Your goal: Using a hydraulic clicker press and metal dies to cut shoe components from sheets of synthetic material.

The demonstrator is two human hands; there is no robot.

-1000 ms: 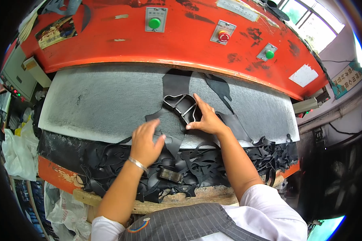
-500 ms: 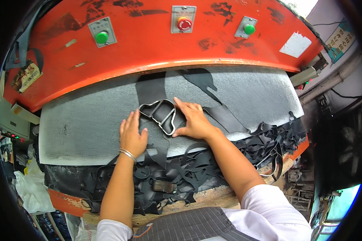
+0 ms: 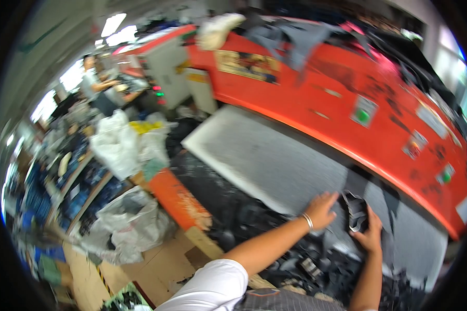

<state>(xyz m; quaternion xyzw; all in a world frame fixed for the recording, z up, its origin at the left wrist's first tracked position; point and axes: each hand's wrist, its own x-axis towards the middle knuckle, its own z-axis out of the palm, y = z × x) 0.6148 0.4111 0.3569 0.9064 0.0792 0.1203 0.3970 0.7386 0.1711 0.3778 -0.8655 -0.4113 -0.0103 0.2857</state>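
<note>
A metal-edged cutting die [image 3: 356,213] with a curved outline rests over a strip of dark leather [image 3: 356,180] on the grey cutting board [image 3: 264,160]. My right hand [image 3: 369,232] grips the die's right side, thumb at its near end and fingers along the far part. On the die's left, my left hand [image 3: 321,211] lies open and holds nothing, its fingers stretched toward the die. A bracelet circles the left wrist. Motion blurs the picture somewhat.
Behind the board stands an orange press beam [image 3: 306,98] with green and red buttons. Black leather scraps [image 3: 290,259] heap along the near edge, a small block [image 3: 310,267] among them. White plastic bags [image 3: 117,140] are at left; farther back, a person [image 3: 96,78] is at another machine.
The view has swung to the left, bringing in bags, shelves and a distant person. Both hands stay beside the die, which keeps its place on the leather.
</note>
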